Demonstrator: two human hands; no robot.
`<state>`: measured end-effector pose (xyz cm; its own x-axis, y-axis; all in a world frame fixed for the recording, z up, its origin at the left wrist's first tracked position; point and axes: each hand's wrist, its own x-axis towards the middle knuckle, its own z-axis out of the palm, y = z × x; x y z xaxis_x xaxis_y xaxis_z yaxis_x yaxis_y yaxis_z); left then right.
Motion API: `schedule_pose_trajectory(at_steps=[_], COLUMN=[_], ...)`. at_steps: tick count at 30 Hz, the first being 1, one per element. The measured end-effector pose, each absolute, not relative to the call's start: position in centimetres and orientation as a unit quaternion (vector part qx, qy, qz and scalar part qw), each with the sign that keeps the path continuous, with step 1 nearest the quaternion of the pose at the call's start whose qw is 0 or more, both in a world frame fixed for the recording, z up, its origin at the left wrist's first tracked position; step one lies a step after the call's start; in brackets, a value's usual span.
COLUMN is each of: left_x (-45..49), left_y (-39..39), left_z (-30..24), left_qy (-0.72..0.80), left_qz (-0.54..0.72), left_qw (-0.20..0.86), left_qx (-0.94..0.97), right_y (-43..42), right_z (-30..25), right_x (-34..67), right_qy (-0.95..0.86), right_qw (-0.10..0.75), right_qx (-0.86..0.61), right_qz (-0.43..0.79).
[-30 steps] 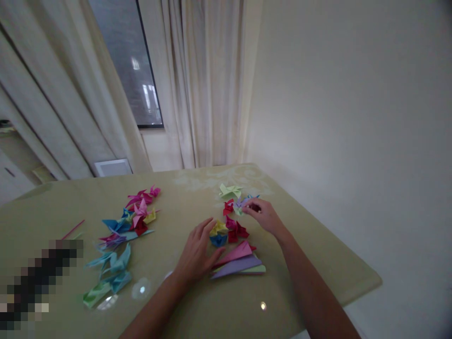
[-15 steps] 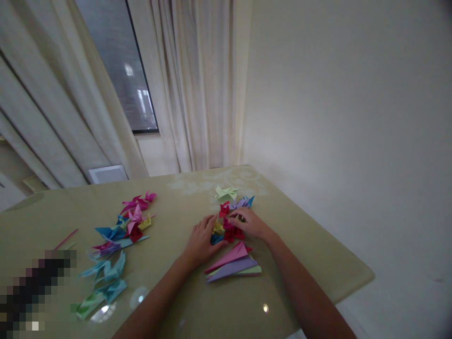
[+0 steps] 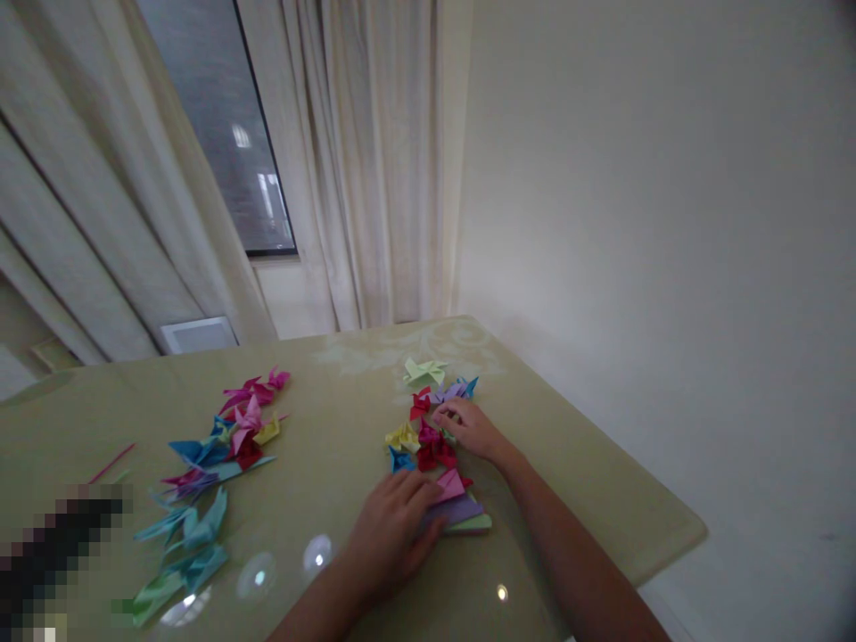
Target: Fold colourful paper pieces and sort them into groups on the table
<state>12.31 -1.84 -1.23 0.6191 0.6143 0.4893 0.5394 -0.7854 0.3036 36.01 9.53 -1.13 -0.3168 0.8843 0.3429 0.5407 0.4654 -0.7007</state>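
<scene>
My left hand (image 3: 398,526) lies over the pointed left end of a small stack of folded paper planes, its fingers on the pink plane (image 3: 450,484) and its thumb by the purple one (image 3: 460,510). A pale green plane (image 3: 472,524) shows underneath. My right hand (image 3: 472,428) is closed, fingers curled together, just above and right of a dark red and magenta folded paper piece (image 3: 436,450); anything in its fingertips is hidden. Around it sit a red paper piece (image 3: 420,403), a yellow one (image 3: 402,437), a blue one (image 3: 401,460) and a lilac one (image 3: 451,390).
A pale green folded piece (image 3: 424,371) lies farther back. On the left spreads a second group of origami, with a pink piece (image 3: 248,419) and teal pieces (image 3: 204,522). A thin pink stick (image 3: 112,463) lies beyond it. The table's right edge (image 3: 588,415) runs beside the wall.
My left hand has moved from the yellow and blue paper pieces toward me, onto the paper planes. My right hand stays nearly where it was. The view has shifted slightly.
</scene>
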Motion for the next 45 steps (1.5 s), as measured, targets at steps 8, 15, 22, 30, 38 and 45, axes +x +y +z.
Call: schedule_pose_trajectory(at_steps=[8, 15, 22, 30, 38, 45], left_x=[12.6, 10.8, -0.7, -6.4, -0.1, 6.0], left_y=[-3.2, -2.7, 3.2, 4.2, 2.8, -0.5], left_z=[-4.7, 0.0, 0.5, -1.3, -0.1, -0.4], left_qy=[0.361, 0.309, 0.636, 0.706, 0.540, 0.291], left_qz=[0.219, 0.237, 0.248, 0.100, 0.307, 0.387], left_qw=[0.147, 0.197, -0.114, -0.061, 0.036, 0.027], left_qx=[0.895, 0.900, 0.721, 0.699, 0.783, 0.875], right_y=[8.7, 8.6, 8.8, 8.2, 6.4, 3.7], right_z=[-1.1, -1.2, -0.9, -0.5, 1.5, 1.8], right_x=[35.0, 34.9, 35.1, 34.3, 32.1, 29.1], right_qy=[-0.792, -0.794, -0.783, -0.810, -0.801, -0.846], right_qw=[0.342, 0.332, 0.343, 0.301, 0.382, 0.323], right_qx=[-0.418, -0.418, -0.451, -0.444, -0.433, -0.311], right_qz=[0.283, 0.292, 0.257, 0.238, 0.158, 0.290])
